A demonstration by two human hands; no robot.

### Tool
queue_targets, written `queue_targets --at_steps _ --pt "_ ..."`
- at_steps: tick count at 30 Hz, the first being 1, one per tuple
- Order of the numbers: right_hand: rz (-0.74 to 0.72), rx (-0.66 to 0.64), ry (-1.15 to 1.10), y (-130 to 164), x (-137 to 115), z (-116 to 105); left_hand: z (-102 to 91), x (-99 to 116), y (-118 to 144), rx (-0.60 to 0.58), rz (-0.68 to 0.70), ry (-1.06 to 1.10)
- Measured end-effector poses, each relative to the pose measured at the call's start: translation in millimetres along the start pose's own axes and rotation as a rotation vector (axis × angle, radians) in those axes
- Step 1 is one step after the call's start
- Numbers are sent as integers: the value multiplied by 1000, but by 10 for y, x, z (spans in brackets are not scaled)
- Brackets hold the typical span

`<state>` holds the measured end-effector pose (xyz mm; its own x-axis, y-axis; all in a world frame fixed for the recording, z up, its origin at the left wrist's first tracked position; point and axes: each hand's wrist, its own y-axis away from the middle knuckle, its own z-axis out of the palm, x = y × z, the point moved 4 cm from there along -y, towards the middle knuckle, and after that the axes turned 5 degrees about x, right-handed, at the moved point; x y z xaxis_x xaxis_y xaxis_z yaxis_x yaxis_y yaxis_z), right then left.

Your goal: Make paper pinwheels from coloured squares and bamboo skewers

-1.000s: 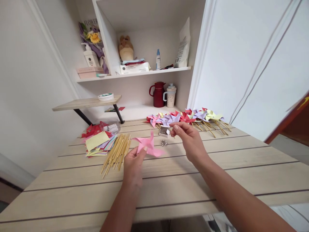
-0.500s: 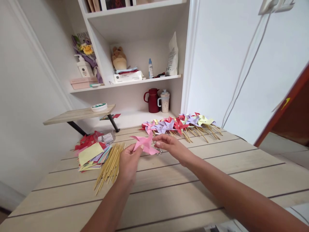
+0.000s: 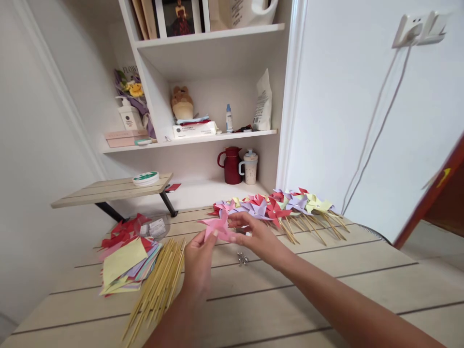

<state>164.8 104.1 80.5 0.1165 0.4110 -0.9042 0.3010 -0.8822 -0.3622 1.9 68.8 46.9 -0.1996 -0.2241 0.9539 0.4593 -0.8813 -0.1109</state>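
Observation:
A folded pink paper pinwheel is held above the wooden table, with my left hand pinching its lower left edge. My right hand meets it from the right, fingertips at its middle; whether a pin sits between them I cannot tell. Several small metal pins lie on the table just under my right hand. A bundle of bamboo sticks lies left of my left hand, beside a stack of coloured paper squares.
Several finished pinwheels on sticks lie in a row at the table's back. A red jug and a mug stand in the shelf recess. A small raised wooden shelf with a tape roll is at back left.
My right hand came from the small box at the back to the pink pinwheel's middle. Both hands lifted the pinwheel slightly. The view tilted upward.

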Motion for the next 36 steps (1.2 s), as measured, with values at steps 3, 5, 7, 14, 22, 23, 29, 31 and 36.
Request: queue_targets --at_steps 3,5,7,14,22,23,29,31,36 --pt "-48 -17 -24 -42 -42 134 -50 -64 14 -7 -29 -36" --pt "-26 5 -47 -71 -32 178 -94 -97 26 -1 -55 -53" --pt "4 32 -55 -98 10 202 -138 -121 31 10 -77 -65" --pt "134 0 -97 -116 259 256 -173 -166 44 -28 -60 -151" --pt "106 54 -38 -107 328 227 -140 -230 67 -48 -58 -174" --pt "117 51 -53 -106 337 238 -136 -239 65 -58 -83 -154" --pt "175 54 -172 -90 450 282 -169 -331 28 -45 -222 -75" --pt "137 77 -152 -93 484 247 -198 -374 9 -32 -240 -90" --pt "9 138 112 -132 594 58 -252 -425 -10 10 -268 -134"
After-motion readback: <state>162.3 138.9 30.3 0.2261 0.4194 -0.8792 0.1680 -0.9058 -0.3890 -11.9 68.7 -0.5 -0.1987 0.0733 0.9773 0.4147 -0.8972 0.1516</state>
